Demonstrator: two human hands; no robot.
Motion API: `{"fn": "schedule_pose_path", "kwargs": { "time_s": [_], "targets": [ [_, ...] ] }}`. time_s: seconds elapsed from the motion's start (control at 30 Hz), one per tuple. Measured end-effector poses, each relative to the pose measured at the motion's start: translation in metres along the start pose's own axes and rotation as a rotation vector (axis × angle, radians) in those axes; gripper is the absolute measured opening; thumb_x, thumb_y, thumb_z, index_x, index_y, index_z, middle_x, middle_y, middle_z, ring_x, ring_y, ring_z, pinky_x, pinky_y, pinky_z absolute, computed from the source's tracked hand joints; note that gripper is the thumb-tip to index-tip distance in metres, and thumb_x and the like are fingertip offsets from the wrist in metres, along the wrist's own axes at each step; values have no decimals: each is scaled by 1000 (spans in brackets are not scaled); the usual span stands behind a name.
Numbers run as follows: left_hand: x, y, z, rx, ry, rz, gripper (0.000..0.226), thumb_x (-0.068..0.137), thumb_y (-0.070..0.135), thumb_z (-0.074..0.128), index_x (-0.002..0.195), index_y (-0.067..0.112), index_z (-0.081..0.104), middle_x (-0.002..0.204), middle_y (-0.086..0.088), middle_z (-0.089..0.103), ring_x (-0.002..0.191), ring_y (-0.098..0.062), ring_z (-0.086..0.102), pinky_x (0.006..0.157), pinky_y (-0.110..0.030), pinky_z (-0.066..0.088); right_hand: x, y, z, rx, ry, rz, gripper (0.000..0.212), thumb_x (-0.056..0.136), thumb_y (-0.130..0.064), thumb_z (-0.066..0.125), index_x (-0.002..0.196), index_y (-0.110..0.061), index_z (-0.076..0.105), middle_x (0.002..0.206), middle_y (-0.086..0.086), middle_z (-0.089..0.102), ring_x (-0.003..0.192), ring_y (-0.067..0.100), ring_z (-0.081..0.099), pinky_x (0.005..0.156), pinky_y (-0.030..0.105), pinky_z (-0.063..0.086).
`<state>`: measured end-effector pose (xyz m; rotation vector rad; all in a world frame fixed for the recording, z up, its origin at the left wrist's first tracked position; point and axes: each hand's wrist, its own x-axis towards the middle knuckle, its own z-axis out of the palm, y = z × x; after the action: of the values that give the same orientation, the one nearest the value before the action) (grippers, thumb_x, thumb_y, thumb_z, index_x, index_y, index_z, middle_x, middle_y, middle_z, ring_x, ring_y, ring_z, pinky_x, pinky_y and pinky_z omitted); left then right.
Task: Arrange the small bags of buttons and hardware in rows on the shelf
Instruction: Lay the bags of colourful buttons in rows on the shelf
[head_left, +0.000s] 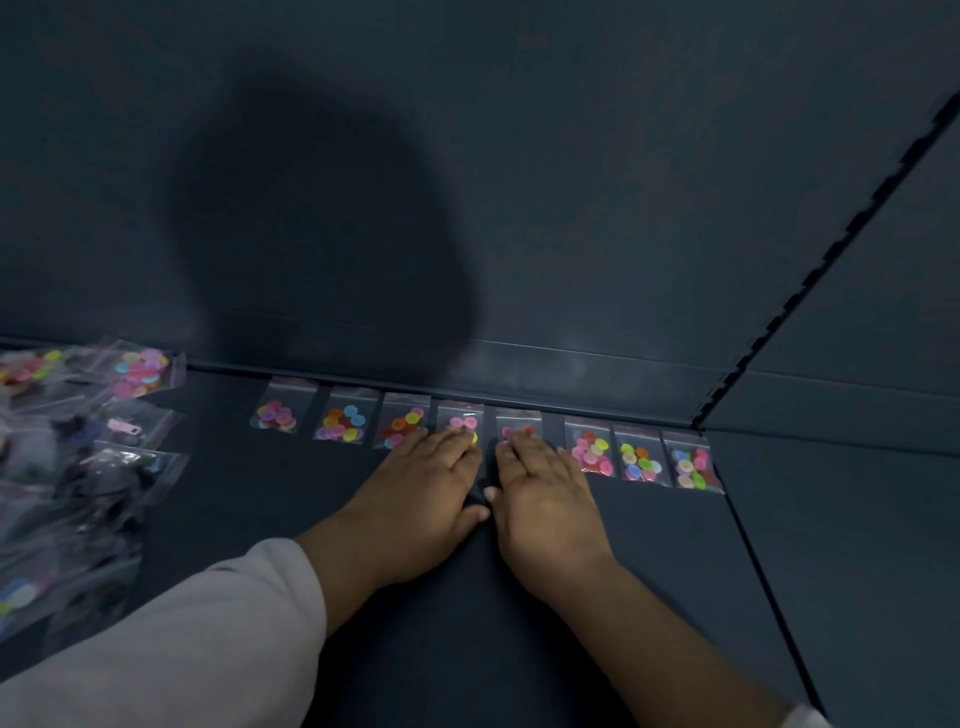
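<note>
- A row (483, 436) of eight small clear bags of coloured buttons lies along the back of the shelf (675, 545), just in front of the step at the foot of the back wall (571, 208).
- Each bag lies flat, long axis running front to back, sealed end toward the wall.
- The fourth bag (460, 418) from the left and the fifth bag (518, 420) sit side by side at mid-row with a narrow strip of shelf between them.
- The left hand (423, 478) lies flat, fingers straight, fingertips pressing on the near half of the fourth bag. It grasps nothing.
- The right hand (543, 488) lies the same way, released and flat, fingertips on the near half of the fifth bag. Thumbs almost meet between the hands.
- Both bags lie directly ahead of the fingertips, away from the person, so a push or pull along the fingers would shift them toward or off the wall line.
- The gap between the fifth bag and the sixth bag (592, 449) looks wider than the others. Judgement: the spacing here is being evened.
- A loose pile (78, 457) of unsorted bags lies well apart at the far left, blurred. The left hand is the nearer one to it.
- The row's open end faces that pile. Judgement: further bags belong there or in a second row in front.
- A pale sleeve (182, 649) covers the left forearm.
</note>
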<state>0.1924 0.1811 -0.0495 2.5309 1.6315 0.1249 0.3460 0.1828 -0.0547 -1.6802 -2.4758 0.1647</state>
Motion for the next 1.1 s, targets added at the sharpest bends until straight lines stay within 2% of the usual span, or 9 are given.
{"fn": "schedule_pose_path", "kwargs": {
  "time_s": [0.17,0.3,0.47,0.7,0.87,0.93,1.0,1.1],
  "targets": [
    [2,5,-1,-10,28,19,67,95,51,34,150,18,15,159,-2,7,146,-14,0,114,-29,-7,-4,5,-7,38,14,13,54,100,-35,24,150,-17,11,158,2,5,145,15,0,108,26,-15],
    [13,23,-2,11,58,72,69,93,54,28,150,19,14,159,-2,7,146,-15,1,114,-29,-10,-15,26,-14,34,101,65,64,90,-42,13,147,-14,25,156,6,17,145,20,11,109,27,-11],
    [28,47,3,22,-11,63,68,96,51,30,151,16,10,160,-3,2,146,-15,-2,115,-31,-10,-26,51,-13,-47,-3,96,76,83,-46,-2,148,-14,20,157,6,14,145,19,7,107,26,-16],
    [28,38,8,43,-36,35,70,95,51,33,151,15,9,159,-4,5,146,-16,0,117,-33,-7,-23,50,-8,-30,-12,67,58,96,-40,19,149,-14,18,158,4,12,145,18,6,108,27,-15],
    [25,33,10,30,-20,34,73,92,55,25,151,15,10,159,-3,6,146,-16,1,118,-32,-5,-17,46,-6,-28,-3,36,60,95,-42,15,149,-15,18,158,3,12,145,16,5,108,27,-13],
    [25,34,9,16,-17,32,71,94,53,30,151,16,11,159,-3,5,146,-16,0,118,-32,-5,-18,45,-8,-14,7,24,74,84,-48,-1,149,-16,18,158,3,12,145,16,6,107,26,-15],
    [26,36,7,18,2,44,70,94,54,30,151,16,12,159,-3,5,146,-15,0,117,-32,-6,-19,49,-8,4,29,37,82,77,-48,-5,148,-15,20,157,5,15,145,18,8,108,27,-14],
    [30,45,4,16,20,73,70,93,55,26,151,18,11,160,-3,5,146,-16,0,114,-29,-9,-24,58,-15,6,156,112,62,91,-41,16,142,-13,37,152,9,30,142,23,22,112,31,-2]
  ]
}}
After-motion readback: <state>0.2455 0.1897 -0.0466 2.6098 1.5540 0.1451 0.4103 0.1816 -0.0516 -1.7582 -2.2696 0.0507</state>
